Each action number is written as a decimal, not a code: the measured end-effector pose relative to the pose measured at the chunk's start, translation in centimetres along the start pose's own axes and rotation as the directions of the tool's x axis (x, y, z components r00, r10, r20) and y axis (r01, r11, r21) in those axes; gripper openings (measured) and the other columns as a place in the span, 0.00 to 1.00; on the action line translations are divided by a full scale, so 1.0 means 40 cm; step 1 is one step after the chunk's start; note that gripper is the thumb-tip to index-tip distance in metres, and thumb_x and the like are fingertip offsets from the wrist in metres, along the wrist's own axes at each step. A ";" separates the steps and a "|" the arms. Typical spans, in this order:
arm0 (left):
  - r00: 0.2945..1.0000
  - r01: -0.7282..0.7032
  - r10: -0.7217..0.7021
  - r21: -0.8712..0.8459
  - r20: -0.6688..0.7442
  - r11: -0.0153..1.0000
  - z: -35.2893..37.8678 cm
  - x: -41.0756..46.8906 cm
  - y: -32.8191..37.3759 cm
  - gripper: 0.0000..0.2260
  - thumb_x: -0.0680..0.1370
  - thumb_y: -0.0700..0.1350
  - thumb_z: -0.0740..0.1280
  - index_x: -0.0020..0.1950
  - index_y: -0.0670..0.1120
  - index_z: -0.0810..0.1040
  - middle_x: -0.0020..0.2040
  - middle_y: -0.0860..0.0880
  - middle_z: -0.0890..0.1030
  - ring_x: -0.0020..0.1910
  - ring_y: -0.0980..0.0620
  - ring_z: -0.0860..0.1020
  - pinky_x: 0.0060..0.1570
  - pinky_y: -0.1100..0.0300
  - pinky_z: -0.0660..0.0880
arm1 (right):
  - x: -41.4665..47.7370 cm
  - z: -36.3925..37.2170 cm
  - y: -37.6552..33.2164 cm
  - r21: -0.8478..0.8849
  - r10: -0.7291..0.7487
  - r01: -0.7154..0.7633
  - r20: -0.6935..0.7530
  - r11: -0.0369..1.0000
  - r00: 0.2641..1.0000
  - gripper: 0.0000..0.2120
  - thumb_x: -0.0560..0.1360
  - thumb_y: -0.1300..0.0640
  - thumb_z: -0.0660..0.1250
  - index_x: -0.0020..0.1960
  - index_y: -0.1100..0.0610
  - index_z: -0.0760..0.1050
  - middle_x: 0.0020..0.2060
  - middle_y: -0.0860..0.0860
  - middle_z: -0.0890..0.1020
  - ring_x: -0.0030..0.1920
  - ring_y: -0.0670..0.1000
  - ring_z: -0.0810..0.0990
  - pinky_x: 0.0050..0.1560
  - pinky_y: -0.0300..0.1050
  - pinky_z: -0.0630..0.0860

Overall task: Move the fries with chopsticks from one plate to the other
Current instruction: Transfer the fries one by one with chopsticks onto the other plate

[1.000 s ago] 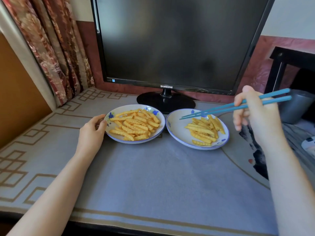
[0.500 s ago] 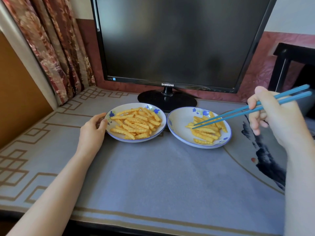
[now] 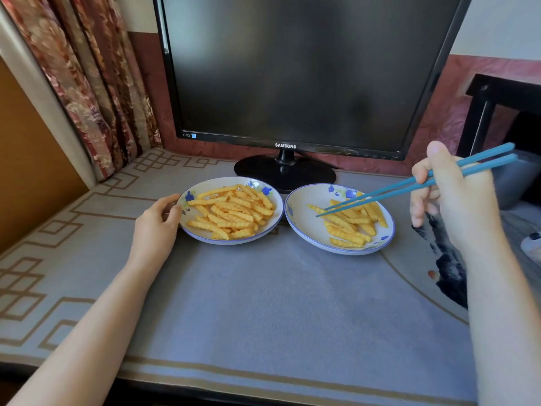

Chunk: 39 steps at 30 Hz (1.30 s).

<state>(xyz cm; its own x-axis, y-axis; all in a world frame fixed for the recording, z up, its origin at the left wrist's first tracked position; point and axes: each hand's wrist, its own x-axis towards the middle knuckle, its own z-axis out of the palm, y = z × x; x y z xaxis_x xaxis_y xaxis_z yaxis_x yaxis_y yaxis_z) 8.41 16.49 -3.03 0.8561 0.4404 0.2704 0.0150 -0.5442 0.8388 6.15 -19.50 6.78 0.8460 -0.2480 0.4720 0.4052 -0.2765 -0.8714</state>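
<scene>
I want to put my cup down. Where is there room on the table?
Bare: the grey tablecloth in front of the left white blue-flowered plate and the right plate, to the near edge. Crowded: the plates nearly touch; the black round monitor stand sits behind them.

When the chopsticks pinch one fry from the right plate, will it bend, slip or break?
Probably stiff: the fries lie straight, none sagging. Their ridged sides should give the smooth chopsticks some grip. Pinched near one end, a long fry may tilt.

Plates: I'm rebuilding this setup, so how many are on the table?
2. The left plate, its rim held by the left hand; the right plate, beneath the chopsticks. None looks hidden.
</scene>
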 end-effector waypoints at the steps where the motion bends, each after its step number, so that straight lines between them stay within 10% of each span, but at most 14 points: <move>1: 1.000 -0.001 0.001 0.001 0.001 1.000 0.000 0.001 -0.001 0.14 0.80 0.44 0.59 0.64 0.46 0.76 0.59 0.47 0.79 0.52 0.57 0.71 0.51 0.64 0.65 | -0.002 0.007 0.000 0.025 -0.001 0.001 -0.017 1.000 1.000 0.20 0.82 0.51 0.55 0.33 0.58 0.67 0.18 0.53 0.70 0.15 0.50 0.70 0.20 0.38 0.57; 15: 1.000 0.000 0.000 -0.007 -0.001 1.000 -0.001 -0.004 0.000 0.14 0.80 0.43 0.58 0.64 0.46 0.76 0.54 0.50 0.79 0.51 0.57 0.71 0.50 0.63 0.64 | -0.016 0.044 0.005 0.003 0.069 -0.071 0.163 0.997 0.984 0.19 0.83 0.54 0.55 0.37 0.62 0.69 0.16 0.56 0.71 0.15 0.51 0.67 0.19 0.34 0.61; 31: 1.000 0.005 -0.005 -0.009 0.000 1.000 0.000 -0.002 0.000 0.14 0.80 0.44 0.58 0.64 0.47 0.76 0.53 0.51 0.78 0.51 0.57 0.71 0.50 0.63 0.64 | -0.044 0.089 -0.020 0.219 0.065 -0.040 -0.106 0.975 0.992 0.20 0.82 0.51 0.55 0.34 0.56 0.66 0.18 0.51 0.69 0.16 0.51 0.70 0.21 0.38 0.59; 36: 1.000 0.005 -0.005 -0.005 0.003 1.000 0.002 0.000 -0.004 0.14 0.80 0.44 0.59 0.64 0.46 0.76 0.57 0.47 0.80 0.51 0.56 0.72 0.51 0.63 0.65 | -0.116 0.200 -0.027 0.285 0.028 -0.038 0.038 0.958 0.999 0.20 0.83 0.51 0.55 0.34 0.57 0.67 0.23 0.57 0.70 0.18 0.51 0.72 0.23 0.52 0.63; 39: 1.000 0.000 0.000 -0.010 0.000 1.000 0.001 0.003 -0.006 0.14 0.80 0.44 0.59 0.64 0.47 0.76 0.57 0.47 0.80 0.52 0.56 0.72 0.51 0.63 0.65 | -0.142 0.237 -0.027 0.309 -0.009 -0.035 0.139 0.950 0.990 0.20 0.83 0.53 0.55 0.34 0.58 0.67 0.22 0.53 0.70 0.18 0.51 0.72 0.24 0.42 0.62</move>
<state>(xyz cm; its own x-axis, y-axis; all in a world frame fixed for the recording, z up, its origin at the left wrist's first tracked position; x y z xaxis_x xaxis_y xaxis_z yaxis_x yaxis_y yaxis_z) 8.53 16.63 -3.22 0.8562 0.4405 0.2700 0.0101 -0.5367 0.8437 4.18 -8.99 3.75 0.8824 -0.1142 0.4565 0.4626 0.0326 -0.8860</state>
